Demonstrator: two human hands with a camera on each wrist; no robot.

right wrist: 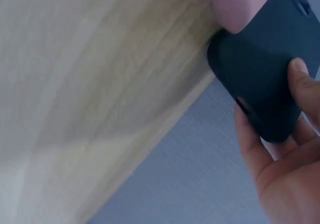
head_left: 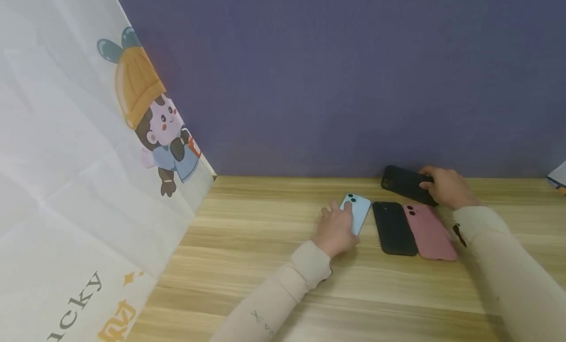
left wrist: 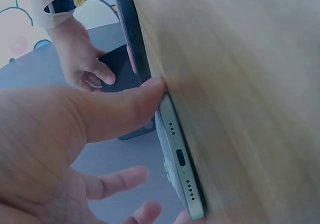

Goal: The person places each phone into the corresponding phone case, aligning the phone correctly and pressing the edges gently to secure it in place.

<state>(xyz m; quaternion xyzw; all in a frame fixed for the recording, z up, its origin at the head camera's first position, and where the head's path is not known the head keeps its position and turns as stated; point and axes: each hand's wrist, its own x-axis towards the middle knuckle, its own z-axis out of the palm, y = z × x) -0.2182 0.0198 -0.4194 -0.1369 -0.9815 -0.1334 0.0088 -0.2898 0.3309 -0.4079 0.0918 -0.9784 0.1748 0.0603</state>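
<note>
- Blue-purple wall (head_left: pixel 336 86) behind a light wood-grain table (head_left: pixel 230 253); on the left side hangs a white cloth (head_left: pixel 57 150) printed with a cartoon figure (head_left: pixel 170 130) in an orange hat, and part of a word, "ucky".
- Two hands in pale sleeves reach over the table's far half.
- Left hand (head_left: pixel 337 229): fingers spread and only loosely bent, over a light blue phone (head_left: pixel 363 212) lying back up on the wood, two dark camera lenses at its far end. The thumb touches a near corner, beside the edge with the charging port.
- Right hand (head_left: pixel 447 187): thumb and fingers pinch one end of a black case (head_left: pixel 408 184), raised at a slant close to the wall. Seen from the right wrist, it partly covers the end of a pink case.
- Between the hands, on the table, a dark case (head_left: pixel 395 229) and the pink case (head_left: pixel 431 234) lie side by side, touching or nearly so. The dark case is nearer the light blue phone, a narrow gap between them.
</note>
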